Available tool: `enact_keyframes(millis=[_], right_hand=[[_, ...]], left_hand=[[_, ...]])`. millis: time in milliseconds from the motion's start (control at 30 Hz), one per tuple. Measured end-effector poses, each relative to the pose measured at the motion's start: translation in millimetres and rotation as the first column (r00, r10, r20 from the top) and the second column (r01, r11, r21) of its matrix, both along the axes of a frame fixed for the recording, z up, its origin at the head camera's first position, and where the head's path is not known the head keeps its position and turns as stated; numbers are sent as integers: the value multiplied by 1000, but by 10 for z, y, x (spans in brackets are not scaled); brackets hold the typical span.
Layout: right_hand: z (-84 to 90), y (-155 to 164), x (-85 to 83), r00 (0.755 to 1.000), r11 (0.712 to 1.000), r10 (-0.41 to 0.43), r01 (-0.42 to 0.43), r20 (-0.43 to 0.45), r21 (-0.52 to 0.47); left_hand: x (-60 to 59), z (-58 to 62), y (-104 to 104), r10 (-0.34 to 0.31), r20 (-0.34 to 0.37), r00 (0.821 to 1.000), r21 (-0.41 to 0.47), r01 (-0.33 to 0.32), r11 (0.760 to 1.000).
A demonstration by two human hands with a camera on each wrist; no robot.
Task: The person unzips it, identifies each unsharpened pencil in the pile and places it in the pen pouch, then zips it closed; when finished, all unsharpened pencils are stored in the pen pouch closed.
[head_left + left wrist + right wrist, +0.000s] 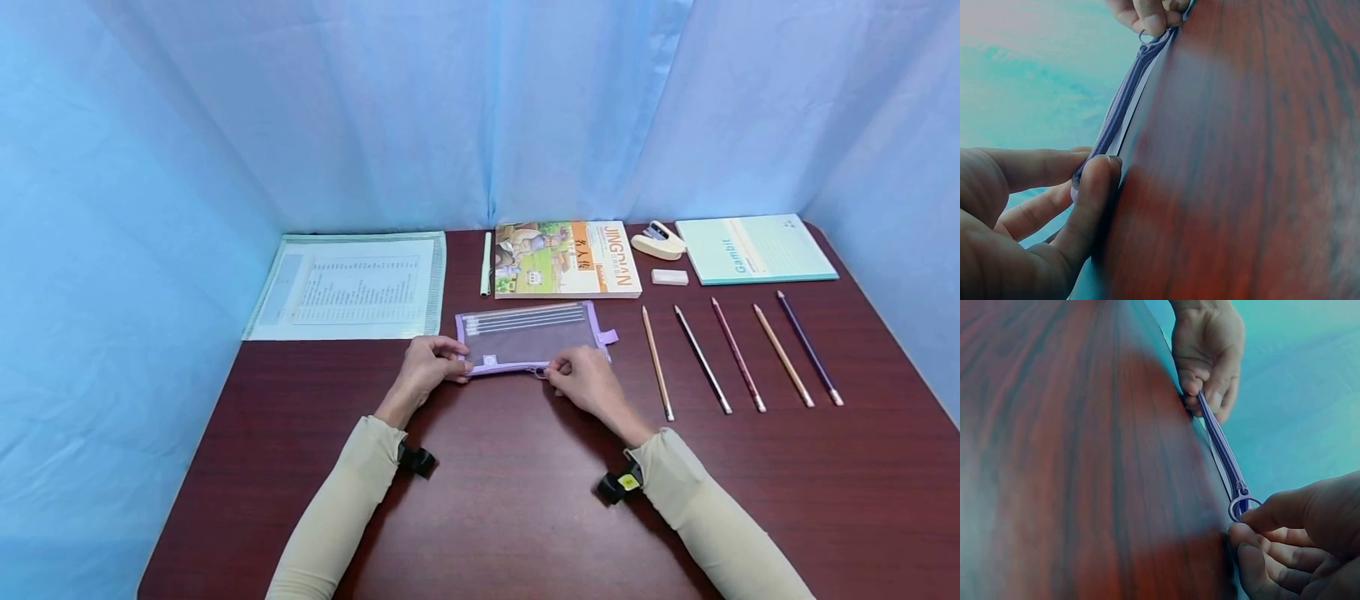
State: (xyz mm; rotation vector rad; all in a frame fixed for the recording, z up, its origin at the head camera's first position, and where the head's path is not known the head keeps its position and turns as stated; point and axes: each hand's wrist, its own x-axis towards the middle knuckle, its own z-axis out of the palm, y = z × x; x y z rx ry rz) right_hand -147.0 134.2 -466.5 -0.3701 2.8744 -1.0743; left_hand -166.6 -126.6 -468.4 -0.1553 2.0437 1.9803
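Observation:
A clear mesh pencil case (517,342) with purple edging lies on the table, and several pencils (525,318) show through it near its far edge. My left hand (429,367) pinches its near left corner between thumb and fingers. At the near edge, toward the right, my right hand (588,382) pinches the ring-shaped zipper pull (1235,509). Between the two hands the purple zipper (1116,112) runs taut, as both wrist views show. The fingers of the right hand partly cover the ring and the case's near right edge.
Several loose pencils (657,362) lie in a row at the right. Along the back are a mesh document pouch (352,283), a green pen (486,262), a book (566,258), a stapler (658,242), an eraser (670,277) and a notebook (756,248). Blue curtains (375,108) surround the table.

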Motion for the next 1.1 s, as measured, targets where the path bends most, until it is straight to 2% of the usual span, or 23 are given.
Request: enact_keyframes(millis=[333,600,900,1100], right_hand=[[55,223,4,999,999,-39,38,24,21],[73,454,16,998,994,-55,55,-3,99],[177,755,59,996,991,-80,75,37,112],[223,982,76,995,989,-95,92,23,114]], left_hand=[[2,5,-9,0,5,1000,-15,0,1000],[0,3,-2,2,8,1000,-17,-2,1000],[-3,-12,-1,-5,24,1000,-30,5,1000],[-7,13,-16,-4,19,1000,-49,5,999]])
